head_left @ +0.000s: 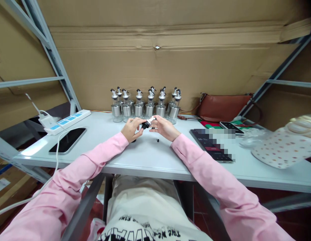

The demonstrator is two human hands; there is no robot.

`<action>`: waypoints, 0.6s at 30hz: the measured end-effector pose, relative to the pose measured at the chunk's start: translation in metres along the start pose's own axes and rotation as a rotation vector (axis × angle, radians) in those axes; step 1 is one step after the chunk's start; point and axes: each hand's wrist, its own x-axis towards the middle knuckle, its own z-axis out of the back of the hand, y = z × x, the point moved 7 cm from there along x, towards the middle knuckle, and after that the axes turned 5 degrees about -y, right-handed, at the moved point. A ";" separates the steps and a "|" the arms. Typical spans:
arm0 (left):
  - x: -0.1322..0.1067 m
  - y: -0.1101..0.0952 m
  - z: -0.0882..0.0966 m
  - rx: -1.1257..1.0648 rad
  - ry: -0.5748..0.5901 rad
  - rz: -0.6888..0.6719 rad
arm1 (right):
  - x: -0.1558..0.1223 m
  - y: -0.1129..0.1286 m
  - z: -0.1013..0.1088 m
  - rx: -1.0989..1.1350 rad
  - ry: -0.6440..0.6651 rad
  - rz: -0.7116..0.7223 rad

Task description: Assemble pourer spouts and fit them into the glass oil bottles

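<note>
Between my two hands, above the table, is a pourer stopper (146, 125) with a black ribbed plug and a white spout. My left hand (132, 129) pinches the black plug end from the left. At the white spout end, the fingers of my right hand (166, 128) are closed around the tip. A tiny black piece (158, 141) lies on the table below my right hand. Another dark piece (133, 141) shows partly under my left hand. Behind my hands stand several glass oil bottles (138, 109) with steel sleeves and pourer tops.
On the left are a white power strip (70, 121) with a cable and a dark tablet (68, 140). A phone (208, 144) lies right of my right hand. Farther right are a brown bag (223, 106), a small black device (230, 127) and a dotted pouch (281, 147). Cardboard (155, 70) walls the back.
</note>
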 end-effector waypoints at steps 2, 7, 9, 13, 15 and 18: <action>0.000 0.000 0.000 -0.001 -0.012 -0.017 | 0.001 -0.001 0.002 0.002 -0.021 -0.006; -0.002 0.006 -0.005 0.015 0.004 0.037 | 0.001 -0.005 0.004 0.013 -0.011 -0.050; -0.002 0.007 -0.008 0.044 0.043 0.039 | 0.002 -0.007 0.004 -0.002 -0.002 -0.066; -0.002 -0.001 -0.012 0.094 0.126 -0.064 | 0.002 -0.012 0.003 -0.044 0.037 -0.098; -0.002 -0.007 -0.013 0.087 0.149 -0.124 | 0.001 -0.015 0.002 -0.077 0.047 -0.123; -0.002 -0.010 -0.014 0.088 0.167 -0.150 | 0.000 -0.016 0.001 -0.114 0.049 -0.140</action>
